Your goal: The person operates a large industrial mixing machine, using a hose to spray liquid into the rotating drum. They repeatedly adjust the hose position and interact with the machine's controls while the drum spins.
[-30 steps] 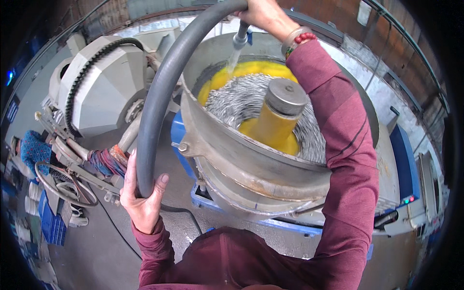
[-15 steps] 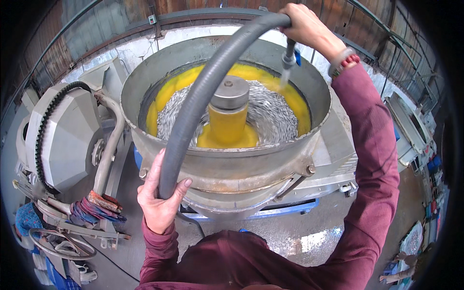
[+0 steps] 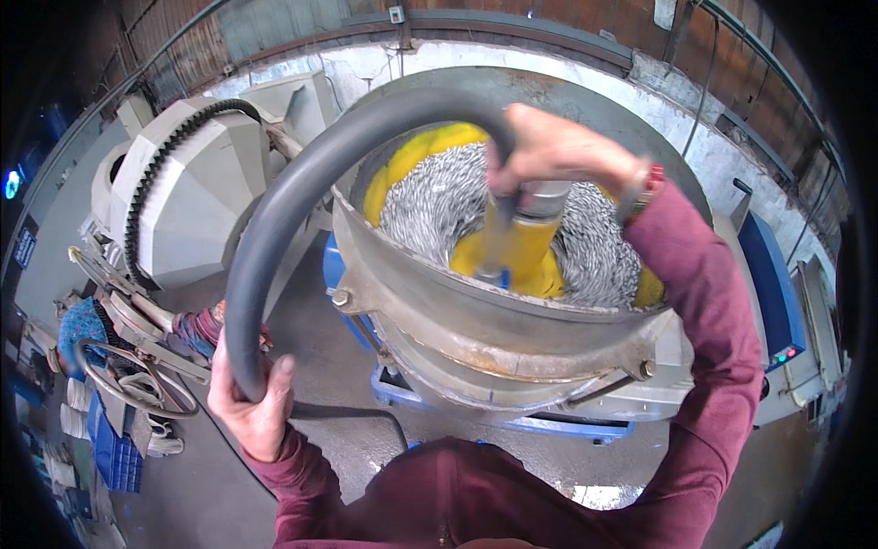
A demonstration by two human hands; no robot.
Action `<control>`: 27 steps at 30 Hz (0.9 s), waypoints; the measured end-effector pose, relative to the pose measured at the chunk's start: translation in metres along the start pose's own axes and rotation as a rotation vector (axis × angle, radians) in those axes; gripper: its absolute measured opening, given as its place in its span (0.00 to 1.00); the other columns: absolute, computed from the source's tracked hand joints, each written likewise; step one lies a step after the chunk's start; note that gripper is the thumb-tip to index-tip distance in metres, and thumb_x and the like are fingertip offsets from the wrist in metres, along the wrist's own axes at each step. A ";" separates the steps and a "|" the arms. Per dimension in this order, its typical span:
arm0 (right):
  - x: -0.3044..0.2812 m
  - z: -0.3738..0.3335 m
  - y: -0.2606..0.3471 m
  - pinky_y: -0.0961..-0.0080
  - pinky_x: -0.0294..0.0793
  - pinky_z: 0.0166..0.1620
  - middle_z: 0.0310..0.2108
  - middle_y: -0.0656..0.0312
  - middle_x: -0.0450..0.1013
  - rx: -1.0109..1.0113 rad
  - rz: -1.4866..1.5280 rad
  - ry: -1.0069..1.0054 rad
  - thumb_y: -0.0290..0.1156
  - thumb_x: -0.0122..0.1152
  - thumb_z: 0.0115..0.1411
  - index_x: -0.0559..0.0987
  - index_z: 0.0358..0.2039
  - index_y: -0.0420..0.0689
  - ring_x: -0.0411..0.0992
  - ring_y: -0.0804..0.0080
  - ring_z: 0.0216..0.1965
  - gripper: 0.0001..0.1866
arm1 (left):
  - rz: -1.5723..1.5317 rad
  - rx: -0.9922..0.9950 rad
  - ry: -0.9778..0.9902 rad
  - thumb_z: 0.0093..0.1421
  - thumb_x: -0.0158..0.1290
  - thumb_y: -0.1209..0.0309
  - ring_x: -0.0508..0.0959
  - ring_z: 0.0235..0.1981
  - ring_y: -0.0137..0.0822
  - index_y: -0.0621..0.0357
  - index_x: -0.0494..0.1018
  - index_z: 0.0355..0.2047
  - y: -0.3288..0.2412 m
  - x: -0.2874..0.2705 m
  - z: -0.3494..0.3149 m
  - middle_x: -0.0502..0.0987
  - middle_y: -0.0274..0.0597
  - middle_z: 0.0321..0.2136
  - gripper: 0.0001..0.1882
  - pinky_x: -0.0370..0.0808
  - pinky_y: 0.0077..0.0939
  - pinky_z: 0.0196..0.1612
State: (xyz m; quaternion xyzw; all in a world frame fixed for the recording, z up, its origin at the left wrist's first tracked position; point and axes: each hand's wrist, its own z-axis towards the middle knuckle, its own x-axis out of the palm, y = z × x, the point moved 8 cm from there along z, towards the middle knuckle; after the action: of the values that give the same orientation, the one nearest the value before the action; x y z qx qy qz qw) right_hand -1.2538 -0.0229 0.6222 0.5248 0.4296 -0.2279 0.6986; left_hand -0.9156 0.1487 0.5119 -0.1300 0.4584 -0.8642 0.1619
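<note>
Leftmost, pale drum point(image 3: 197, 197): its toothed ring point(image 3: 137, 220) is uncovered; whether it turns cannot be told, but if running, its teeth could snag anything brushing them.
Left hand point(image 3: 256, 421): cradles the hose's lower bend, thumb and fingers on either side; so light a hold could let it roll out.
Grey hose point(image 3: 283, 192): arches from the left hand up over the bowl to the right hand; so tight a curve could kink, or spring back if either hand slipped.
Bowl point(image 3: 439, 306): the grey pieces point(image 3: 430, 188) inside look streaked, so probably moving; a dropped hose end could be dragged among them.
Nozzle point(image 3: 498, 242): blurred, hanging in front of the centre post point(image 3: 541, 240); a careless swing could knock the two together.
Right hand point(image 3: 549, 146): wrapped round the hose end; a wet grip could slide, and the beaded bracelet point(image 3: 653, 180) could catch.
Blue panel point(image 3: 768, 284): small lights glow; stray splashes could upset its electrics.
</note>
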 end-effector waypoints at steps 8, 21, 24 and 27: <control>-0.015 0.088 0.080 0.67 0.77 0.32 0.21 0.53 0.77 -0.638 -0.270 -0.457 0.24 0.63 0.47 0.81 0.28 0.40 0.78 0.63 0.26 0.06 | 0.357 0.187 -0.026 0.50 0.63 0.83 0.75 0.24 0.24 0.71 0.67 0.56 -0.012 -0.036 -0.014 0.78 0.40 0.32 0.32 0.74 0.19 0.28; -0.118 0.022 0.003 0.59 0.79 0.42 0.37 0.52 0.79 -0.138 -0.786 -0.660 0.32 0.58 0.51 0.83 0.37 0.48 0.78 0.54 0.40 0.13 | 0.466 0.096 0.207 0.57 0.62 0.68 0.73 0.21 0.33 0.64 0.63 0.59 0.034 0.071 0.015 0.76 0.45 0.26 0.32 0.74 0.27 0.23; -0.144 -0.018 -0.052 0.60 0.77 0.46 0.42 0.56 0.78 0.136 -0.712 -0.739 0.37 0.56 0.54 0.82 0.41 0.49 0.76 0.58 0.47 0.15 | 0.321 0.183 0.377 0.52 0.67 0.68 0.76 0.24 0.35 0.65 0.61 0.60 0.023 0.107 0.009 0.76 0.47 0.25 0.39 0.75 0.29 0.26; -0.162 -0.057 -0.086 0.59 0.77 0.45 0.39 0.55 0.79 0.290 -0.779 -0.726 0.34 0.59 0.53 0.83 0.40 0.49 0.77 0.56 0.44 0.14 | 0.220 -0.067 0.676 0.56 0.64 0.69 0.72 0.20 0.33 0.62 0.54 0.65 0.036 0.145 -0.002 0.74 0.46 0.22 0.42 0.71 0.29 0.21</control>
State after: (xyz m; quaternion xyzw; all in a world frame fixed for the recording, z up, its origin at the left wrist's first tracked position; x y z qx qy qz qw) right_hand -1.4263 -0.0208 0.7073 0.3055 0.2878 -0.6927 0.5865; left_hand -1.0431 0.0736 0.4920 0.2082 0.5253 -0.8203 0.0886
